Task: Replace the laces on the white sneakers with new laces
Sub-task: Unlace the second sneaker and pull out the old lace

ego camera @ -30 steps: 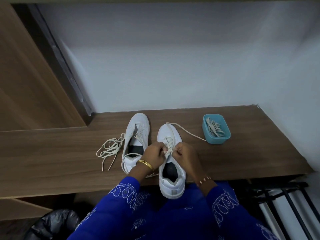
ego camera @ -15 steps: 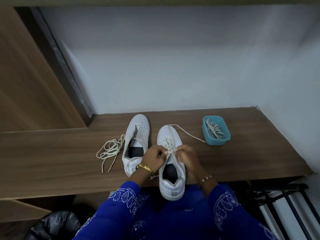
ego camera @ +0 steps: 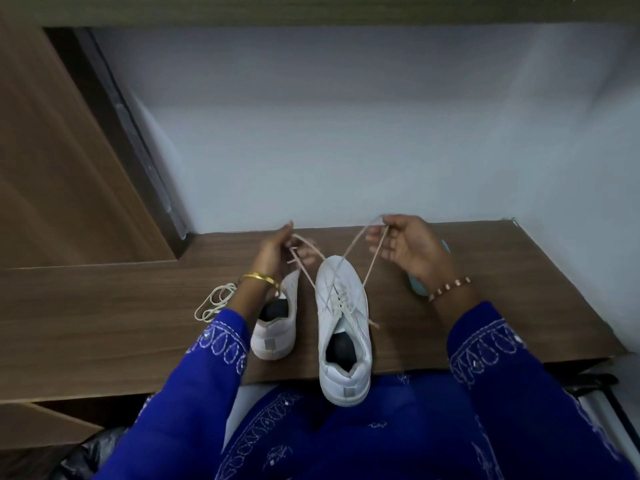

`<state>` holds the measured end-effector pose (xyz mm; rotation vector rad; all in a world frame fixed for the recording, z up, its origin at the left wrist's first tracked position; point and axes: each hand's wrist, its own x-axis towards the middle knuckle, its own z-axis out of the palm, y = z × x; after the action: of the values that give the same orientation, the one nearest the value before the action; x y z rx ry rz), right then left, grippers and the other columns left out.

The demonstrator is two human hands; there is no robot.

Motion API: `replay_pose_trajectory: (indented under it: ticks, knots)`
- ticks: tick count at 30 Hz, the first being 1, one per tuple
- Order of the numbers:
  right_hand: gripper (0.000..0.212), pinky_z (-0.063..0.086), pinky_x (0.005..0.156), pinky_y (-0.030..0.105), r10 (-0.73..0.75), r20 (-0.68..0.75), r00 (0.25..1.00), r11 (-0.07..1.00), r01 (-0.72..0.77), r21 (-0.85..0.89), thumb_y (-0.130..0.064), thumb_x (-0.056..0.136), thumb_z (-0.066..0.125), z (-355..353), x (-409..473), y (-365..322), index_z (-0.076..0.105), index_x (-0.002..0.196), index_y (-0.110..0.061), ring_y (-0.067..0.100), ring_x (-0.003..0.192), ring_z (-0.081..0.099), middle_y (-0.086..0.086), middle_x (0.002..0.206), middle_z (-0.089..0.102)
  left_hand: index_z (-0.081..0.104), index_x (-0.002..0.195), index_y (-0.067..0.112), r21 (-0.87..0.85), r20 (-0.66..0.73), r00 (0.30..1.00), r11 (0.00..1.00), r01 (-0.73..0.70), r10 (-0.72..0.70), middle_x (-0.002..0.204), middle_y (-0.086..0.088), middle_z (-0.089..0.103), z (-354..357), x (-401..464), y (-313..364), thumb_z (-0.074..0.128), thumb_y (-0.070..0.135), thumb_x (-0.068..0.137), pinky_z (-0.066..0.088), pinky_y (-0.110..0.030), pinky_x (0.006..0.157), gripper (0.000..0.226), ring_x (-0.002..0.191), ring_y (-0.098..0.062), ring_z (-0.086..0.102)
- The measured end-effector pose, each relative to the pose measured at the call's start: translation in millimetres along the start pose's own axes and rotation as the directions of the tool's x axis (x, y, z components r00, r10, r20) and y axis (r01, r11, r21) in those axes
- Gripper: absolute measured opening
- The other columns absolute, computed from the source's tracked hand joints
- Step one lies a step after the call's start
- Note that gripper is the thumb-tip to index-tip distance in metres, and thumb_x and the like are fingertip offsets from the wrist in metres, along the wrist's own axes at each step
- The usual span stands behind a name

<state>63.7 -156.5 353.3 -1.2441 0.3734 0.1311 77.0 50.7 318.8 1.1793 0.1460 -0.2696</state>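
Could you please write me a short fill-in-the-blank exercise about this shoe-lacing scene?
1. Each hand pinches one end of the beige lace threaded through the ____ white sneaker.
2. The left hand wears a ____ bangle.
3. A loose coiled lace lies on the ____ shelf.

Missing words: right; gold; wooden

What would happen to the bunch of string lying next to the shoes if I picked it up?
The loose lace would probably flop and dangle, since it lies in soft tangled loops on the wooden shelf. It looks thin, so likely very light. The loops might snag on each other and lift as one clump.
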Motion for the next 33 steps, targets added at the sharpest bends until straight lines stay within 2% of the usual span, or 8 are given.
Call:
replay_pose_trajectory:
  ticks: [6,9,12,15,17,21,27,33]
  knots:
    - [0.013,0.042,0.057,0.017,-0.323,-0.052,0.945,0.822,0.253,-0.51,-0.012,0.09,0.054,2.3,6.5,-11.1,0.059,0.079,-0.008,0.012,0.068,0.055,0.001,0.074,0.06,0.053,0.075,0.01,0.429,-0.25,0.953,0.902,-0.05,0.171,0.072,-0.009,0.063,-6.2,21.9,6.3,0.045,0.025,0.096,0.044,-0.03,0.063,0.027,0.068,-0.025,0.062]
    - [0.029,0.037,0.059,0.025,-0.328,-0.024,0.944,0.548,0.169,-0.819,-0.017,0.09,0.052,-4.4,14.6,19.4,0.059,0.102,0.009,0.018,0.081,0.05,0.006,0.087,0.063,0.058,0.104,-0.002,0.812,-0.263,0.937,0.578,0.086,0.231,0.109,-0.023,0.06,-20.1,26.9,-21.9,0.049,0.016,0.092,0.044,-0.039,0.084,0.024,0.103,-0.038,0.056]
    - [0.03,0.041,0.081,0.032,-0.379,-0.016,0.925,0.305,0.109,-0.946,-0.017,0.089,0.054,-13.9,15.0,58.0,0.056,0.116,-0.003,0.027,0.102,0.055,0.014,0.12,0.055,0.039,0.131,-0.003,0.955,-0.204,0.944,0.267,0.133,0.26,0.131,-0.025,0.046,-20.3,14.7,-48.2,0.05,0.011,0.087,0.038,-0.041,0.098,0.047,0.119,-0.039,0.046]
    - [0.011,0.043,0.071,0.027,-0.371,0.062,0.927,0.327,0.193,-0.925,-0.008,0.087,0.055,-13.0,4.0,88.6,0.065,0.091,-0.005,0.017,0.079,0.057,0.008,0.093,0.065,0.047,0.127,0.0,0.993,0.046,0.931,0.088,-0.083,0.362,0.125,-0.02,0.052,-9.7,-3.1,-71.1,0.049,0.009,0.087,0.037,-0.04,0.099,0.041,0.117,-0.035,0.048]
    - [0.011,0.044,0.066,0.023,-0.307,0.13,0.943,0.381,0.247,-0.891,-0.005,0.084,0.057,-10.4,-3.4,107.0,0.067,0.085,-0.001,0.016,0.07,0.058,0.006,0.078,0.066,0.061,0.113,0.004,0.968,0.161,0.939,0.136,-0.21,0.303,0.11,-0.018,0.062,-1.9,-14.3,-82.3,0.048,0.009,0.088,0.043,-0.035,0.09,0.03,0.105,-0.034,0.057]
    - [0.017,0.038,0.058,0.002,-0.261,0.125,0.957,0.465,0.238,-0.852,-0.004,0.082,0.061,-9.8,-14.2,127.8,0.065,0.097,0.001,0.013,0.074,0.056,0.014,0.092,0.068,0.066,0.109,0.008,0.948,0.204,0.961,0.206,-0.242,0.187,0.104,-0.017,0.065,2.8,-30.1,-99.0,0.052,0.012,0.087,0.045,-0.03,0.08,0.026,0.097,-0.03,0.061]
    - [0.034,0.038,0.08,0.013,-0.276,0.226,0.934,0.406,0.326,-0.854,-0.004,0.078,0.064,-16.2,-20.8,139.9,0.058,0.112,-0.001,0.022,0.101,0.058,0.012,0.109,0.06,0.062,0.107,0.004,0.937,0.236,0.952,0.214,-0.276,0.196,0.1,-0.016,0.061,-0.4,-33.2,-107.0,0.062,0.016,0.081,0.043,-0.028,0.078,0.029,0.095,-0.027,0.059]
    - [0.031,0.041,0.072,0.018,-0.329,0.216,0.919,0.361,0.334,-0.871,-0.001,0.08,0.058,-14.0,-22.7,140.9,0.056,0.111,-0.002,0.02,0.092,0.059,0.009,0.102,0.061,0.061,0.115,0.008,0.928,0.244,0.944,0.229,-0.293,0.221,0.103,-0.015,0.062,0.7,-34.1,-108.1,0.06,0.017,0.084,0.043,-0.028,0.08,0.033,0.097,-0.026,0.059]
